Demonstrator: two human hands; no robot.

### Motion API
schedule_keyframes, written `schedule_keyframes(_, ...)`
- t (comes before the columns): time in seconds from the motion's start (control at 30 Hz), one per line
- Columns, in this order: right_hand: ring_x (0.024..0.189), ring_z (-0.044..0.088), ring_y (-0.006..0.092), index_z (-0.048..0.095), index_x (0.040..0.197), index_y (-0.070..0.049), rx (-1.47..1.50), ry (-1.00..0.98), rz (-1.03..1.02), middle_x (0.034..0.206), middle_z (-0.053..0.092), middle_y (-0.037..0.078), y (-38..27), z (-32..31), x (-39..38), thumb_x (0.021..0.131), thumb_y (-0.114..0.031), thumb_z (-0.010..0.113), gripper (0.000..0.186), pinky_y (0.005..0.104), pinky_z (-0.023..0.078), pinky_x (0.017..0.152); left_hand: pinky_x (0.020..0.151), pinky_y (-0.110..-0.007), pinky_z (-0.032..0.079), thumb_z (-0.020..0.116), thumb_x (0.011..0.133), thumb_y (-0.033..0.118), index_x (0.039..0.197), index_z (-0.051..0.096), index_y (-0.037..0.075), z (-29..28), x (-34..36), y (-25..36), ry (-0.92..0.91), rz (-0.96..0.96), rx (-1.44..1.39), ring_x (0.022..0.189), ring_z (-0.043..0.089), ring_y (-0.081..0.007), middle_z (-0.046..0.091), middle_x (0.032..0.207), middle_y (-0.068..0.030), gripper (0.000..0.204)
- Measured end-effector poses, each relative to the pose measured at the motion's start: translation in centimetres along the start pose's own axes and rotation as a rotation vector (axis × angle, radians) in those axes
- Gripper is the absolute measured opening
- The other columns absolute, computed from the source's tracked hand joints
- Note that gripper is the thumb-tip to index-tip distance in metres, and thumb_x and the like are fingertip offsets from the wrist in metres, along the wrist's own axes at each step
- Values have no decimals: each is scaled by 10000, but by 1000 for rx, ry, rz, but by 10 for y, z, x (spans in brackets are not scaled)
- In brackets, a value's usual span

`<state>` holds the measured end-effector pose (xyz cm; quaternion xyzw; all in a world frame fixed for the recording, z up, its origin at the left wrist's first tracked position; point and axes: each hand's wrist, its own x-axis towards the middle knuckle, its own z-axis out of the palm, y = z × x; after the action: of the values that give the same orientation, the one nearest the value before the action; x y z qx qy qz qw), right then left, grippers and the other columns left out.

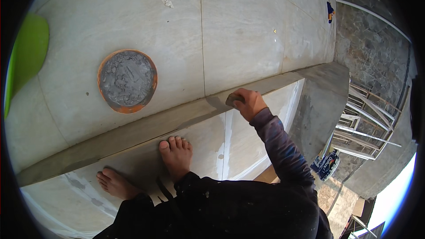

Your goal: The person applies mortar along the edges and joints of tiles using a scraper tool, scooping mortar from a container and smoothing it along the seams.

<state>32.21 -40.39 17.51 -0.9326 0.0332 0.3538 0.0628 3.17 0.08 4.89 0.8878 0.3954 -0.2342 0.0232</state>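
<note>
Fingers [244,92], my right hand [252,103]: curled, gripping a small dark pad [231,100] at the narrow grey ledge [133,132]; orange bowl [134,109] of grey paste [126,79] stands left, beyond the ledge.

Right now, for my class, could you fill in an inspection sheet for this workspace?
Surface: pale floor tiles; narrow ledge with darker grey patches.
Job's things: orange bowl holding grey paste.
Clutter: white scrap; blue-and-orange item, too small to identify.
Hands: right hand holds a small dark piece in its fingers at the ledge; left hand not in view.
Cables: nothing seen.
Surroundings: white metal frames and dark blue bucket at right; green object at left.
</note>
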Motion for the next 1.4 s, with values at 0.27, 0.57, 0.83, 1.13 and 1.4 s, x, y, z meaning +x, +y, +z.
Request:
schedule_keyframes(0.27, 895, 724, 435, 686, 1035, -46, -379, 89, 41, 918, 754, 211, 126, -5, -6, 892, 35, 638, 172, 480, 584, 781, 1299, -469, 205, 220, 1133, 425, 1574, 358, -59, -15, 7, 31, -286, -105, -113, 1540, 334, -416, 379, 1646, -277, 669)
schedule_keyframes(0.57, 1013, 746, 368, 628, 1088, -25, 161, -14, -18, 1013, 757, 203, 108, -33, -10, 889, 45, 668, 214, 408, 579, 864, 1268, -482, 290, 290, 1137, 334, 1493, 419, -48, -17, 2, 8, -263, -10, 172, 1501, 405, -420, 419, 1626, -262, 538)
schedule_keyframes(0.83, 1040, 713, 156, 645, 1227, 9, 505, -51, 76, 1045, 742, 85, 131, -50, 17, 890, 139, 632, 361, 301, 549, 931, 1153, -540, 433, 415, 1081, 177, 1183, 489, 18, -12, 6, 15, -106, 134, 142, 1341, 538, -480, 564, 1374, -257, 203)
schedule_keyframes(1.13, 1059, 710, 151, 652, 1225, 15, 529, -78, 1, 1111, 750, 90, 97, -39, 23, 930, 118, 625, 313, 304, 545, 961, 1180, -531, 368, 315, 1126, 357, 1294, 514, -45, -35, 2, 17, -168, 36, 141, 1348, 497, -488, 553, 1400, -294, 478)
schedule_keyframes(1.4, 939, 716, 292, 685, 1200, -3, 285, 17, -489, 1017, 755, 142, -126, 33, 66, 854, 32, 742, 352, 390, 586, 864, 1097, -579, 356, 305, 1106, 464, 1184, 546, -76, -31, 7, 31, -92, -190, -348, 1253, 474, -535, 574, 1258, -336, 596)
